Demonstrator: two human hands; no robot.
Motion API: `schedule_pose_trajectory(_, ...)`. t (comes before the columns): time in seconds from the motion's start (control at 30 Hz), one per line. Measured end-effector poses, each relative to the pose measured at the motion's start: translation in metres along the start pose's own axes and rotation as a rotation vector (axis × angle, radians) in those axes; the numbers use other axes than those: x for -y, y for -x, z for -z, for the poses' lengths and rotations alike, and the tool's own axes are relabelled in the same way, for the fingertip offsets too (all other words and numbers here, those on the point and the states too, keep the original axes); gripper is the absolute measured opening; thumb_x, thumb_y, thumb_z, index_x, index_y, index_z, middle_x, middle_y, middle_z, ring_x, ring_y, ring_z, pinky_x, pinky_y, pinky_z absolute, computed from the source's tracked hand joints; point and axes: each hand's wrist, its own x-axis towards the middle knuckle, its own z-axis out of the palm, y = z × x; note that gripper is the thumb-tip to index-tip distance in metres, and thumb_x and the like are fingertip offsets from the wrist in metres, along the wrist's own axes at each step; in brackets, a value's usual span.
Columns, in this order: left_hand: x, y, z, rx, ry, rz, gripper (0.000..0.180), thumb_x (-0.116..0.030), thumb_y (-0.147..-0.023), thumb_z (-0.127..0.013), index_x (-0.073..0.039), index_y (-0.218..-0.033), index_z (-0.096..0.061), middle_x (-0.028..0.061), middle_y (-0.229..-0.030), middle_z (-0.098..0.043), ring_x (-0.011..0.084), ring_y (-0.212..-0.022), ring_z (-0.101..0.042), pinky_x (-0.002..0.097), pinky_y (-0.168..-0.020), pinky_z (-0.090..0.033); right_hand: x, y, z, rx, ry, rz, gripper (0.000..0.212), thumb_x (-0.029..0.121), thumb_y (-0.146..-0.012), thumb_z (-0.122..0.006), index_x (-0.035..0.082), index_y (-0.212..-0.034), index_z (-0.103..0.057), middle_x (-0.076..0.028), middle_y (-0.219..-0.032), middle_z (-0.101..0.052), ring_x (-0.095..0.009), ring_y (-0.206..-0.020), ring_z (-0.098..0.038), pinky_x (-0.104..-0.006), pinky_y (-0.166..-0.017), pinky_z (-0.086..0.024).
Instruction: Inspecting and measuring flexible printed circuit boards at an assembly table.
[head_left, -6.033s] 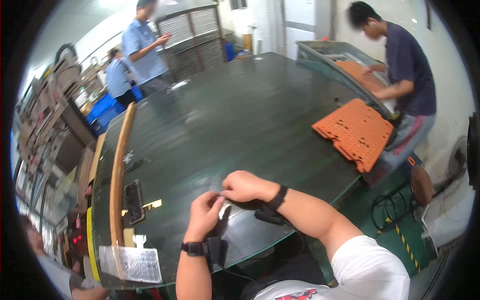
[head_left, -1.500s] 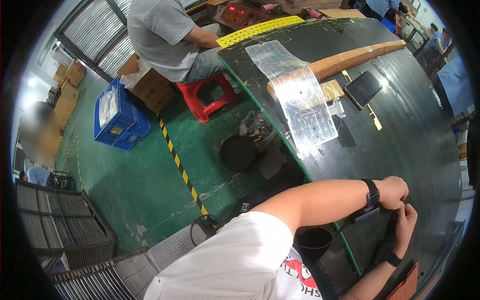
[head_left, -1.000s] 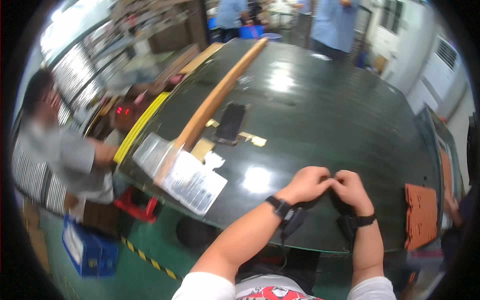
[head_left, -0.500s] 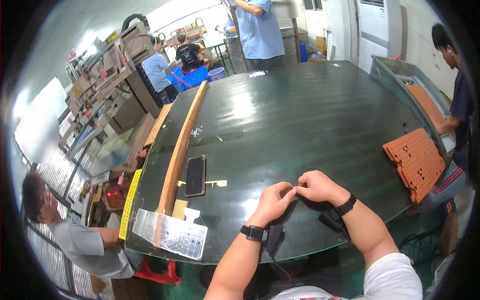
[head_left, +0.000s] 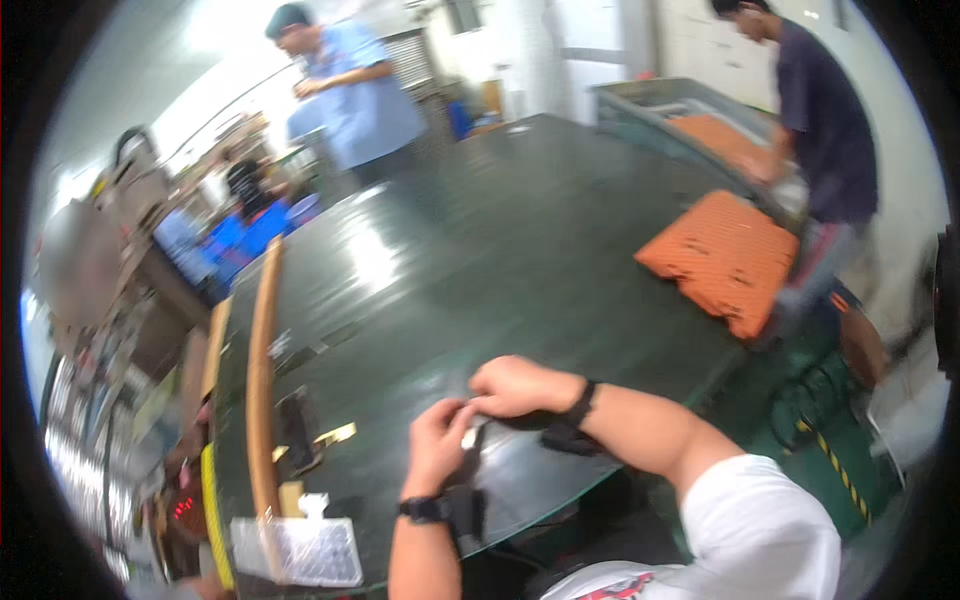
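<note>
Over the near edge of the dark table, my left hand and my right hand meet at the fingertips. Both are closed in a pinch; whatever lies between the fingers, if anything, is too small and blurred to make out. Each wrist wears a black strap, with a dark device hanging by it. Left of my left hand lie a dark phone and a thin yellow strip. A clear plastic sheet with pale printed markings rests at the table's near left corner.
A long wooden bar runs along the table's left side. An orange perforated panel lies at the right edge, near a grey bin. One co-worker stands by that bin, another beyond the far edge.
My view has swung to the right, so the table and its things sit further left. My hands stay pinched together. The far co-worker in light blue now shows with a bent arm raised.
</note>
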Motion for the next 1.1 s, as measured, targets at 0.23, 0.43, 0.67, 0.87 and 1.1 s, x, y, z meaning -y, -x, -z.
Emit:
schedule_pose_trajectory(0.23, 0.009, 0.000, 0.001, -0.012, 0.126, 0.010, 0.014, -0.010, -0.086, -0.059, 0.004, -0.087, -0.061, 0.0005, -0.071, -0.058, 0.0062, -0.064, -0.051, 0.0211, -0.058, -0.041, 0.000, -0.004, -0.010, -0.095, -0.085, 0.015, 0.025, 0.024, -0.068, -0.061, 0.000, -0.061, -0.059, -0.020, -0.065, -0.059, -0.038, -0.066, -0.059, -0.0440, -0.059, -0.046)
schedule_pose_trajectory(0.43, 0.006, 0.000, -0.001, 0.022, 0.112, 0.026, 0.014, -0.008, -0.085, -0.059, 0.006, -0.088, -0.061, 0.0018, -0.072, -0.059, 0.0069, -0.063, -0.051, 0.0213, -0.058, -0.042, -0.001, -0.001, -0.008, -0.072, -0.079, -0.021, 0.023, 0.021, -0.067, -0.061, -0.001, -0.060, -0.058, -0.020, -0.062, -0.057, -0.038, -0.062, -0.057, -0.0443, -0.057, -0.044)
schedule_pose_trajectory(0.67, 0.009, 0.001, 0.001, 0.020, 0.111, 0.025, 0.013, -0.007, -0.086, -0.059, 0.006, -0.087, -0.060, 0.0013, -0.073, -0.058, 0.0058, -0.065, -0.050, 0.0203, -0.058, -0.041, 0.001, -0.003, -0.012, -0.086, -0.074, -0.011, 0.021, 0.019, -0.066, -0.061, -0.002, -0.060, -0.058, -0.020, -0.061, -0.057, -0.038, -0.062, -0.057, -0.0446, -0.057, -0.043)
schedule_pose_trajectory(0.87, 0.011, 0.001, 0.001, 0.012, 0.138, -0.002, 0.013, -0.009, -0.088, -0.056, 0.005, -0.088, -0.059, -0.0010, -0.074, -0.056, 0.0046, -0.064, -0.048, 0.0193, -0.056, -0.037, 0.004, -0.003, -0.009, -0.079, -0.072, -0.022, 0.021, 0.019, -0.065, -0.061, -0.001, -0.062, -0.060, -0.020, -0.063, -0.058, -0.038, -0.064, -0.058, -0.0449, -0.059, -0.045)
schedule_pose_trajectory(1.1, 0.008, 0.001, 0.002, 0.023, 0.123, 0.002, 0.013, -0.008, -0.088, -0.055, 0.005, -0.087, -0.059, 0.0000, -0.074, -0.057, 0.0062, -0.066, -0.049, 0.0203, -0.060, -0.040, 0.005, -0.004, -0.010, -0.067, -0.050, -0.035, 0.019, 0.018, -0.064, -0.064, -0.001, -0.065, -0.064, -0.021, -0.066, -0.060, -0.037, -0.068, -0.060, -0.0438, -0.062, -0.046)
